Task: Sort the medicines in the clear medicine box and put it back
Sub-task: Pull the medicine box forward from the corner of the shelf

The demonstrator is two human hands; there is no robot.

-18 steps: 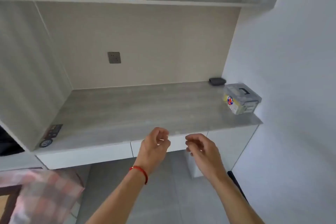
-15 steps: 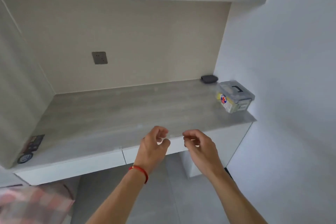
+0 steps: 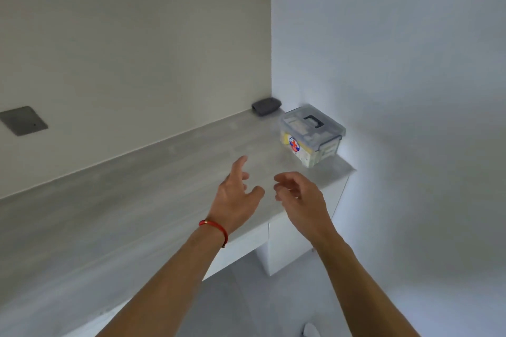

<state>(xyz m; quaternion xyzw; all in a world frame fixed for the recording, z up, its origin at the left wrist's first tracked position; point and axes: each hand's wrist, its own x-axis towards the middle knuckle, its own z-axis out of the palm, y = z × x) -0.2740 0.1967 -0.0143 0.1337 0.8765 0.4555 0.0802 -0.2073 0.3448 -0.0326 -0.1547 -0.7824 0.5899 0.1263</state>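
Two bare hands hover over the grey wood-grain desk [image 3: 109,200], holding nothing: the left hand [image 3: 235,194] with fingers spread, the right hand [image 3: 298,194] loosely curled. The clear lidded plastic medicine box [image 3: 312,135] sits closed at the desk's right end, a dark grey oval pad [image 3: 266,105] behind it in the back corner.

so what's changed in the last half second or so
Both hands have reached forward over the desk toward the medicine box; the left hand has uncurled its fingers, and the right hand remains loosely curled. Neither holds anything. The box remains closed by the wall.
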